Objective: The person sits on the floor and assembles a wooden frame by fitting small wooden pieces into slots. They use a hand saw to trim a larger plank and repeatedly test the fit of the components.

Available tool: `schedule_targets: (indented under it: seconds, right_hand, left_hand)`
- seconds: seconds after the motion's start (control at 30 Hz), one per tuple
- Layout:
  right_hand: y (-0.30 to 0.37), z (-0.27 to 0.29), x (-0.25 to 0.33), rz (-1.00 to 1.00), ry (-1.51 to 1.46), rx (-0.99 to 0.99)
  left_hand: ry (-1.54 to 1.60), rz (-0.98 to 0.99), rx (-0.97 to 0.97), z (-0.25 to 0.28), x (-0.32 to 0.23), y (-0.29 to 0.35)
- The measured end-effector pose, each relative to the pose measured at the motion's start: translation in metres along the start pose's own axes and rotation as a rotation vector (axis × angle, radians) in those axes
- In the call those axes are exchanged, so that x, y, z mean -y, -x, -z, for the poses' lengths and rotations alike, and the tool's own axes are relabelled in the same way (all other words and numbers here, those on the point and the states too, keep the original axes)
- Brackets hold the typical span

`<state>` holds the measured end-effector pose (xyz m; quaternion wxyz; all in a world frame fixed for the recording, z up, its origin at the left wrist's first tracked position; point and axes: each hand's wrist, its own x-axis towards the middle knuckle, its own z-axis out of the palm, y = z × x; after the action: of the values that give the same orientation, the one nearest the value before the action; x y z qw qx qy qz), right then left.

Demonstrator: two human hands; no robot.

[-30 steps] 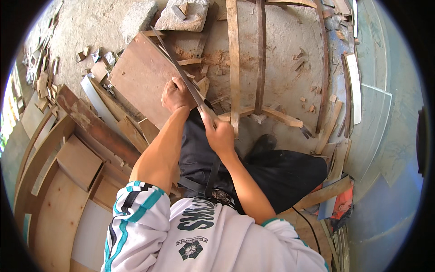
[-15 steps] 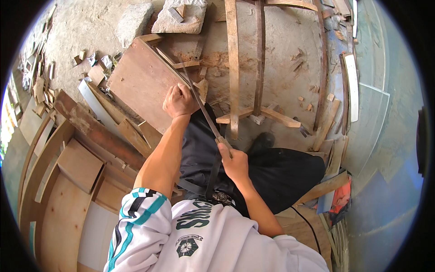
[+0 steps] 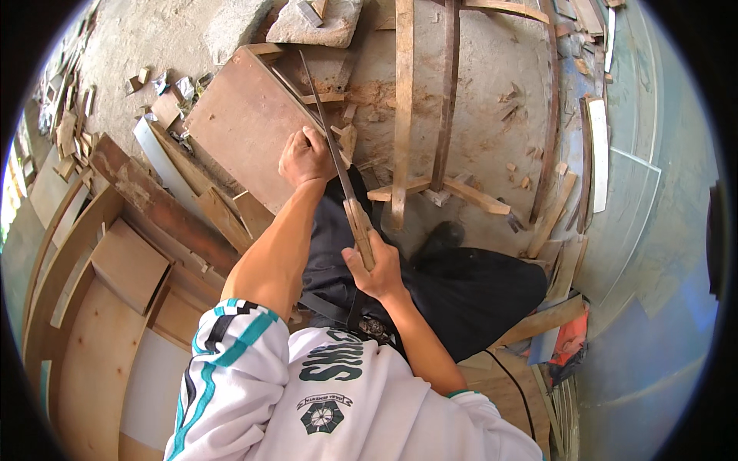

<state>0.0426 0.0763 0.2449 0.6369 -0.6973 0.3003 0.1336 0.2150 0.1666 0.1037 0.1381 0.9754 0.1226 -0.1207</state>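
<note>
My right hand [image 3: 378,269] is wrapped round the wooden handle [image 3: 357,224] of a handsaw. The saw's long, narrow blade [image 3: 326,123] points away from me, seen nearly edge-on, beside the right edge of a brown wooden box or panel [image 3: 238,127]. My left hand [image 3: 306,157] is closed at that edge, with its knuckles up and the blade close to its right side. Whether the teeth touch the wood cannot be made out. The brown piece lies slanted in front of me, its near right corner by my dark-trousered leg.
Past the saw, a wooden frame of long bars [image 3: 403,107] lies on the concrete floor. Stone blocks [image 3: 317,21] stand at the far end. Wood offcuts [image 3: 69,138] litter the left, near a curved wooden cabinet piece [image 3: 100,330]. Glass sheets [image 3: 638,200] lean at right.
The saw has slid forward, away from me, and its handle has turned to show more of its side. My right hand has shifted slightly left; my left hand stays at the edge.
</note>
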Motion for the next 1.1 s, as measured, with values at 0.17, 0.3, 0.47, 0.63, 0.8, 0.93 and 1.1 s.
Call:
schedule_targets:
  seconds: [0.17,0.3,0.47,0.63,0.8,0.93,1.1]
  right_hand:
    - [0.031,0.020,0.046,-0.008,0.004,-0.121]
    - [-0.028,-0.007,0.033,-0.012,0.036,-0.166]
    - [-0.007,0.015,0.070,-0.059,0.058,-0.134]
    - [-0.012,-0.003,0.051,0.035,0.057,-0.196]
    - [-0.035,-0.007,0.045,0.019,0.088,-0.173]
    - [0.031,0.008,0.051,0.067,0.017,-0.221]
    - [-0.055,-0.025,0.020,0.017,0.100,-0.190]
  left_hand:
    - [0.021,-0.044,-0.057,-0.009,0.006,0.001]
    - [0.036,-0.027,-0.046,-0.001,0.001,-0.001]
    - [0.049,-0.008,-0.057,-0.005,0.006,0.000]
    - [0.060,0.010,-0.057,-0.009,0.006,0.000]
    - [0.036,-0.017,-0.089,-0.010,0.007,-0.002]
    - [0.046,-0.028,-0.109,-0.011,0.007,0.000]
    - [0.045,0.106,-0.011,-0.003,0.000,0.000]
